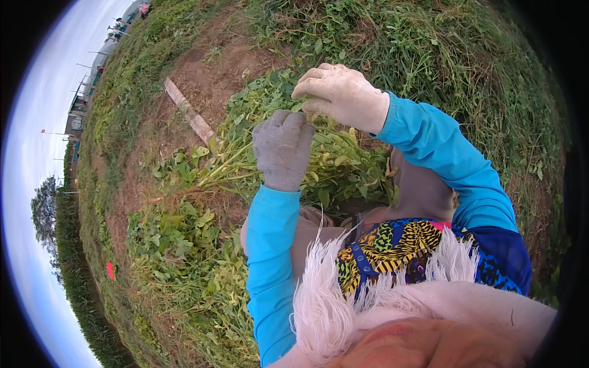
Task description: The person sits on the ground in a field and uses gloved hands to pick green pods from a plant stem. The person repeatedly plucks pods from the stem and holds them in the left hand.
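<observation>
My left hand (283, 149), in a grey knit glove, is curled over a bundle of leafy bean plants (340, 152) and appears closed around part of them. Bare stems and roots (202, 181) stick out to its left, while leaves and plump green pods (343, 160) spread to its right, towards my knee. Close beside its knuckles is my right hand (343, 94), in a soiled cream glove with fingers bent. The right fingertips come near the left thumb side; whether they pinch anything is hidden.
A flat pale strip (188, 110) lies on bare soil beyond the plants. More bean plants (184, 239) are heaped at left, and cut greenery (405, 55) covers the ground at upper right. A red object (110, 271) stands far left. My fringed scarf (322, 290) hangs below.
</observation>
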`<state>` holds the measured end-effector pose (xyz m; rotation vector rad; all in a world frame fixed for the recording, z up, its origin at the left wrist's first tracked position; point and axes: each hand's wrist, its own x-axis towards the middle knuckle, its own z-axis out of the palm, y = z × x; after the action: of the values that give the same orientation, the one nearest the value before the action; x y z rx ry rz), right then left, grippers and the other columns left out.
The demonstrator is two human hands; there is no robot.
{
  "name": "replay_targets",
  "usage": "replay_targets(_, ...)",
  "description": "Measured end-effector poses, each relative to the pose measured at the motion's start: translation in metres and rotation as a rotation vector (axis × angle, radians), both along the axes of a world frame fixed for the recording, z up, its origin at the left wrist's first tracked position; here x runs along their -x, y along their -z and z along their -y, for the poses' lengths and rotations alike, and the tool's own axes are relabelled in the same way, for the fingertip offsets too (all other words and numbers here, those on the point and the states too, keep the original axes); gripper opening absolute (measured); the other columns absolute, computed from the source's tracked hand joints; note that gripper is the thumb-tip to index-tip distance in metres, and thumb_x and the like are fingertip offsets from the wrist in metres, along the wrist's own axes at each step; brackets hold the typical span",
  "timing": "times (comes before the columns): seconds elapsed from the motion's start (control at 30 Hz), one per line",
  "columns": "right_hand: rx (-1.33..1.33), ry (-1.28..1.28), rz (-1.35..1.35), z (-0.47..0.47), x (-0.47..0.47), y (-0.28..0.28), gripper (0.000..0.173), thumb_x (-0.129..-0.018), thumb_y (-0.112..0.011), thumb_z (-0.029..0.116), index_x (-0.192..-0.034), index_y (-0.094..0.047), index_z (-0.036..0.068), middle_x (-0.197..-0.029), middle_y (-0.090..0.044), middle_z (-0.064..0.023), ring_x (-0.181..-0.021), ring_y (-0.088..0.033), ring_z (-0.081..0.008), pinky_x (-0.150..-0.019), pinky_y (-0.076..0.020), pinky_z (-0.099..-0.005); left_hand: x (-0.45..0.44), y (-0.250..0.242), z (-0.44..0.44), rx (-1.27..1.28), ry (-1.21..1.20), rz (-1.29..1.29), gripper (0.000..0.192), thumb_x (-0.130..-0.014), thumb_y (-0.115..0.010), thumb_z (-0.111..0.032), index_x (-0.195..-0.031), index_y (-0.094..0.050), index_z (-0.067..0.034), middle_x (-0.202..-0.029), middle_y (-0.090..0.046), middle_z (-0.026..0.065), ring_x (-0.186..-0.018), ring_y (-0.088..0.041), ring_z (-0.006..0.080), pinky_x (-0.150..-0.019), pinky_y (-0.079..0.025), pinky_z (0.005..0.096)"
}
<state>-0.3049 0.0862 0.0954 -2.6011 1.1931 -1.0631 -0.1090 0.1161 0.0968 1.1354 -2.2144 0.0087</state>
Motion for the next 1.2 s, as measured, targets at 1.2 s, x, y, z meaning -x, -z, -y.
replay_targets(1.2, -0.119, 0.013, -0.102, -0.013, 0.002, 0.003, 0.013, -0.085, -0.069, 0.023, -0.091, -0.073, 0.012, -0.093, -0.067, -0.0094, -0.094, -0.065, -0.0321, -0.083, -0.0521, -0.0454, 0.019, 0.005, -0.011, -0.882, -0.142, -1.055, 0.02, -0.073, -0.076, -0.007, -0.09, -0.065, -0.004, -0.069, -0.059, 0.0017, -0.052, -0.051, 0.0092, -0.046, -0.04, 0.0242)
